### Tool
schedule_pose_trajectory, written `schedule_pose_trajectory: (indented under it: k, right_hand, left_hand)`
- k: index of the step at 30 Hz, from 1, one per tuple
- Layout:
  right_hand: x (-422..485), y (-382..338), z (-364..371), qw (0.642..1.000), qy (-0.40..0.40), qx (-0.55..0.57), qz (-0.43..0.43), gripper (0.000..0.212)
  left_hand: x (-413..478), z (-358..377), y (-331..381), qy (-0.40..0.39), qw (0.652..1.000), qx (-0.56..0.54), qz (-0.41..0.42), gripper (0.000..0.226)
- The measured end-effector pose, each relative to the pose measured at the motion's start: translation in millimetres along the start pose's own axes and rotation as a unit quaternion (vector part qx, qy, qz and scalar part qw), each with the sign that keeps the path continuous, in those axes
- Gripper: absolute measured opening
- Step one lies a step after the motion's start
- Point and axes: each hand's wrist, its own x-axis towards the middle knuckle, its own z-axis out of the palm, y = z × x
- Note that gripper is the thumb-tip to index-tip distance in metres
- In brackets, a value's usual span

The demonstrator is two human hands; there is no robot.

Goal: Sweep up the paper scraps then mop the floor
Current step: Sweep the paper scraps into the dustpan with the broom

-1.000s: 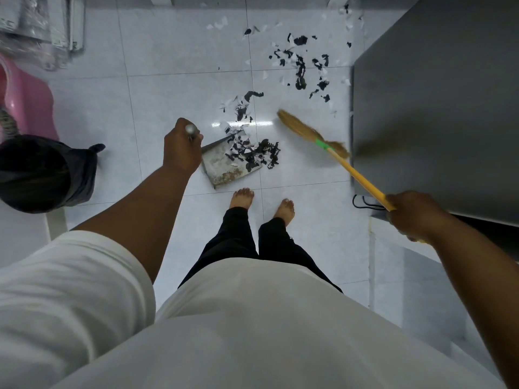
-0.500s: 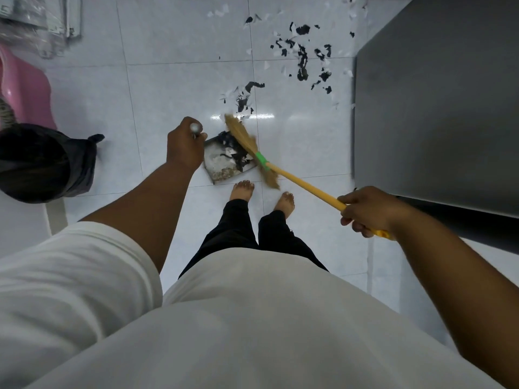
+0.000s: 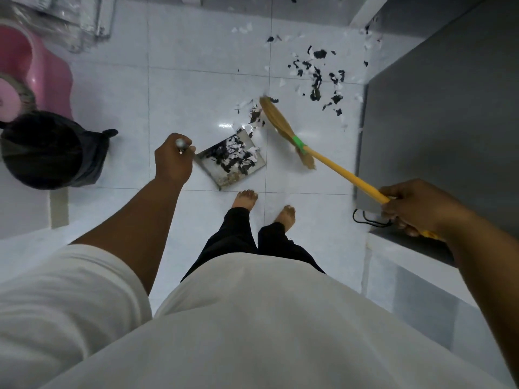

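Note:
My left hand point(image 3: 172, 161) grips the metal handle of a grey dustpan point(image 3: 254, 169) that sits on the white tiles and holds black and white paper scraps. My right hand point(image 3: 412, 204) holds the yellow handle of a straw broom point(image 3: 278, 119). The broom's bristles reach the floor just beyond the pan's mouth, beside a small clump of scraps point(image 3: 254, 117). A bigger scatter of black and white scraps point(image 3: 317, 77) lies farther out, near the grey cabinet.
A bin lined with a black bag point(image 3: 47, 150) stands at the left, a pink mop bucket point(image 3: 31, 68) behind it. A tall grey cabinet point(image 3: 438, 113) fills the right side, with a black cord point(image 3: 365, 219) at its base. My bare feet point(image 3: 264, 204) stand just behind the dustpan.
The broom swept a pile of scraps into the dustpan, then swung back out to the floor beyond the pan. My right hand moved right with the handle. The dustpan stayed in my left hand.

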Motion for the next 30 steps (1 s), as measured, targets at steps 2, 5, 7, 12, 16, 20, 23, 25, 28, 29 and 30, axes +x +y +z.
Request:
schedule_pose_trajectory:
  k: [2, 5, 7, 12, 16, 20, 23, 25, 28, 29, 30]
  right_hand:
    - [19, -17, -2, 1.0, 0.018, -0.016, -0.007, 0.021]
    - [52, -51, -5, 0.999, 0.036, -0.04, -0.006, 0.014]
    - [74, -74, -6, 0.998, 0.045, -0.044, 0.004, 0.017]
    - [124, -127, -1, 0.997, 0.051, -0.02, 0.05, 0.025]
    - [154, -147, 18, 0.996, 0.021, -0.07, 0.046, 0.024]
    - [146, -153, 44, 0.983, 0.014, -0.181, 0.003, 0.016]
    - [119, -143, 45, 0.948, 0.011, -0.313, -0.053, 0.016]
    - [97, -130, 35, 0.925, -0.002, -0.372, -0.076, 0.026]
    - [65, -102, 10, 0.912, 0.0, -0.396, -0.107, 0.04]
    - [54, -92, 3, 0.915, 0.002, -0.388, -0.107, 0.044]
    - [46, -84, -4, 0.918, 0.008, -0.382, -0.106, 0.047]
  left_hand:
    - [-1, -7, -3, 0.015, 1.0, -0.012, -0.02, 0.009]
    - [0, -14, -7, 0.042, 0.998, -0.026, -0.042, 0.009]
    - [2, -18, -8, 0.058, 0.997, -0.023, -0.051, 0.007]
    - [12, -21, -8, 0.084, 0.995, -0.001, -0.054, 0.006]
    - [22, -18, -9, 0.095, 0.994, 0.008, -0.048, 0.009]
    - [33, -15, -6, 0.075, 0.997, 0.033, 0.004, 0.009]
    - [41, -12, -2, 0.072, 0.997, 0.039, 0.008, 0.006]
    - [46, -11, 1, 0.07, 0.997, 0.039, 0.008, 0.006]
    - [52, -15, 6, 0.058, 0.998, 0.024, -0.02, 0.008]
    - [54, -16, 6, 0.054, 0.998, 0.015, -0.033, 0.01]
    - [55, -18, 6, 0.051, 0.998, 0.012, -0.042, 0.01]
